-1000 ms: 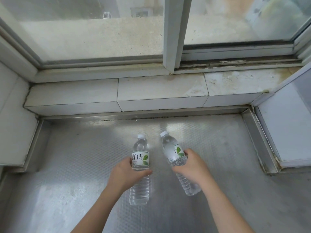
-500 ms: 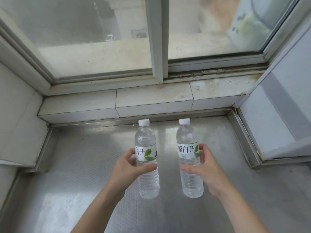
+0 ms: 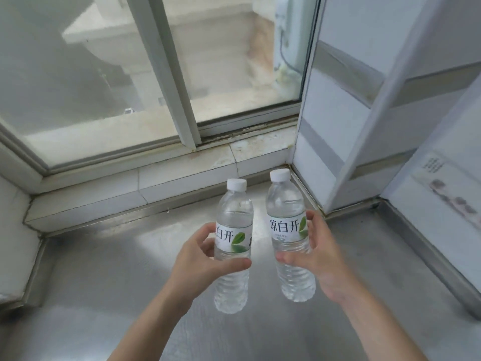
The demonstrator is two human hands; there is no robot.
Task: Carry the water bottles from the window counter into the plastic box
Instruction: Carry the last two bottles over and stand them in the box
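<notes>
Two clear water bottles with white caps and white labels with a green leaf are held upright above the steel window counter (image 3: 109, 277). My left hand (image 3: 197, 264) wraps around the middle of the left bottle (image 3: 234, 220). Around the label of the right bottle (image 3: 286, 204), my right hand (image 3: 320, 259) is closed. The two bottles are side by side, a small gap between them. No plastic box is in view.
A tiled sill (image 3: 140, 186) and a sliding window (image 3: 166, 74) run behind the counter. A white panelled wall (image 3: 346, 126) juts in on the right, with a steel kerb (image 3: 429, 259) along its foot. A raised white ledge (image 3: 15, 246) borders the left side.
Both bottles have gone from lying on the counter to upright in my hands, lifted off it. The view has swung up and to the right, bringing the right wall into sight.
</notes>
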